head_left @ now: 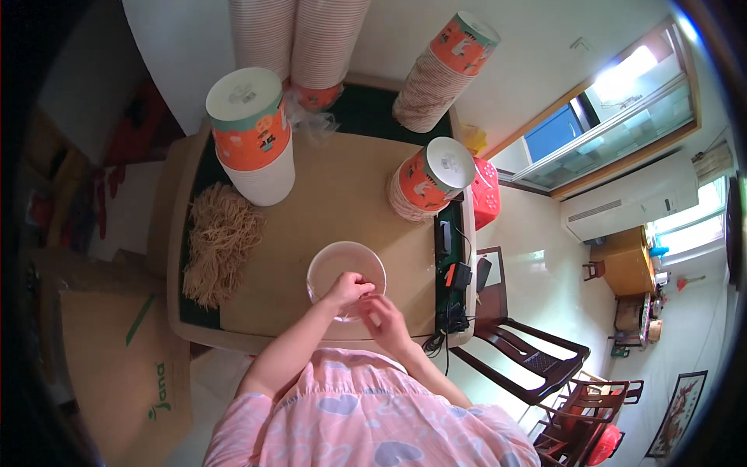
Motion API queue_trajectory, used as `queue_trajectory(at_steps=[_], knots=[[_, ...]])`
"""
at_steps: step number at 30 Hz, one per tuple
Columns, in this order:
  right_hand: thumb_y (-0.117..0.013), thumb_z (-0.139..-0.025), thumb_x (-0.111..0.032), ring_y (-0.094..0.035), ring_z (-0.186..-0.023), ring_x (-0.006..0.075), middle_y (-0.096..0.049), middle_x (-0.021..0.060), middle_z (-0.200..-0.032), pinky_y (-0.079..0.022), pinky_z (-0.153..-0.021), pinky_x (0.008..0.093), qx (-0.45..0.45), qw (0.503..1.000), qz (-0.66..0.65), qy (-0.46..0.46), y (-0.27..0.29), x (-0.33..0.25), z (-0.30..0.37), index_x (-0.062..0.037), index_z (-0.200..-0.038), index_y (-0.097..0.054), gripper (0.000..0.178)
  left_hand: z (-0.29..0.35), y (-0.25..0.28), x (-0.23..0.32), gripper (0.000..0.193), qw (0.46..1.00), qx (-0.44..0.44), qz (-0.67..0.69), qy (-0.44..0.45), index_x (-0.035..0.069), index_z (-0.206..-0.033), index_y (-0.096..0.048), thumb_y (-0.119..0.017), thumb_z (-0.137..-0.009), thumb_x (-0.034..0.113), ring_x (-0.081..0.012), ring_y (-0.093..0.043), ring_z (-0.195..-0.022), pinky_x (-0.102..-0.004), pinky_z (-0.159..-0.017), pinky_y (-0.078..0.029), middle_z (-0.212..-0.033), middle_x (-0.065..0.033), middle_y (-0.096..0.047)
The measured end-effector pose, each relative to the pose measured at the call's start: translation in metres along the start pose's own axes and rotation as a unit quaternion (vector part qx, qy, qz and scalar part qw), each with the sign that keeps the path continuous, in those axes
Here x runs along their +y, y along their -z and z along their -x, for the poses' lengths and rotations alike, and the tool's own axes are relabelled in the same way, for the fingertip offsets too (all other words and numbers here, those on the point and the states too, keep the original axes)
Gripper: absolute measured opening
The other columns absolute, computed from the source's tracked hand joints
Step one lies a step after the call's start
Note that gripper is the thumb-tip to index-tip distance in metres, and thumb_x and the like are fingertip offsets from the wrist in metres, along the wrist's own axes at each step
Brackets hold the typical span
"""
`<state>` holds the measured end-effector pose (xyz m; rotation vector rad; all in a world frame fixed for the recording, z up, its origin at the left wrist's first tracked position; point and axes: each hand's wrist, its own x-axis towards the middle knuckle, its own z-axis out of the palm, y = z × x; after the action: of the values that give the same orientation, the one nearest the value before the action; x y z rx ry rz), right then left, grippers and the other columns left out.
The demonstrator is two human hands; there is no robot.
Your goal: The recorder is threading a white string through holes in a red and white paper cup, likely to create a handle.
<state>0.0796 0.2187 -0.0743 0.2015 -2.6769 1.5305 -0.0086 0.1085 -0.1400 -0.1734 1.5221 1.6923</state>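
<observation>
In front of me on the table stands a white round paper bucket, its open mouth facing up. My left hand is over its near right rim, fingers pinched together. Close beside it, my right hand is at the near right side of the bucket with bent fingers meeting the left fingertips. Whatever lies between the fingers is too small or hidden to make out. To the left of the bucket lies a bundle of beige strings.
Stacks of upside-down paper buckets, orange and green, stand at the left, right and far right. Tall white stacks rise at the back. Black adapters and cables line the right edge. A dark wooden chair stands right.
</observation>
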Motion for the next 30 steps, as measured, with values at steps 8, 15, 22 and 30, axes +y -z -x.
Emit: queue_trajectory(at_steps=[8, 15, 22, 30], knots=[[-0.063, -0.078, -0.009, -0.057, -0.075, 0.0278, -0.055, 0.0098, -0.078, -0.047, -0.065, 0.0375, -0.009, 0.983, 0.181, -0.037, 0.014, 0.024, -0.027, -0.0076, -0.087, -0.063, 0.009, 0.021, 0.014, 0.005, 0.012, 0.994, -0.003, -0.095, -0.049, 0.002, -0.082, -0.065, -0.06, -0.086, 0.013, -0.0054, -0.054, -0.059, -0.0194, -0.052, -0.041, -0.071, -0.0016, -0.063], [-0.062, -0.078, -0.011, -0.056, -0.075, 0.0295, -0.055, 0.0097, -0.078, -0.045, -0.068, 0.0387, -0.016, 0.981, 0.192, -0.024, 0.013, 0.029, -0.031, -0.0073, -0.083, -0.061, 0.006, 0.055, 0.031, 0.012, 0.011, 0.973, 0.029, -0.209, -0.089, 0.0, -0.077, -0.065, -0.063, -0.081, 0.01, -0.0089, -0.06, -0.064, -0.0224, -0.061, -0.047, -0.071, -0.0054, -0.066], [-0.062, -0.077, -0.011, -0.056, -0.077, 0.0263, -0.055, 0.0077, -0.08, -0.042, -0.07, 0.0375, -0.015, 0.984, 0.177, -0.022, 0.008, 0.025, -0.032, -0.0085, -0.083, -0.059, 0.008, 0.088, 0.042, 0.017, 0.011, 0.989, -0.009, -0.124, -0.085, 0.0, -0.077, -0.066, -0.062, -0.081, 0.01, -0.0098, -0.062, -0.064, -0.0231, -0.063, -0.048, -0.07, -0.0053, -0.067], [-0.064, -0.077, -0.008, -0.056, -0.07, 0.0249, -0.057, 0.009, -0.077, -0.045, -0.067, 0.0349, 0.032, 0.994, 0.108, -0.001, 0.005, 0.007, -0.025, -0.0066, -0.084, -0.062, 0.007, 0.088, 0.035, 0.032, 0.009, 0.996, -0.007, -0.06, -0.066, 0.0, -0.084, -0.064, -0.059, -0.082, 0.007, -0.005, -0.051, -0.054, -0.0204, -0.054, -0.042, -0.066, -0.0002, -0.062]])
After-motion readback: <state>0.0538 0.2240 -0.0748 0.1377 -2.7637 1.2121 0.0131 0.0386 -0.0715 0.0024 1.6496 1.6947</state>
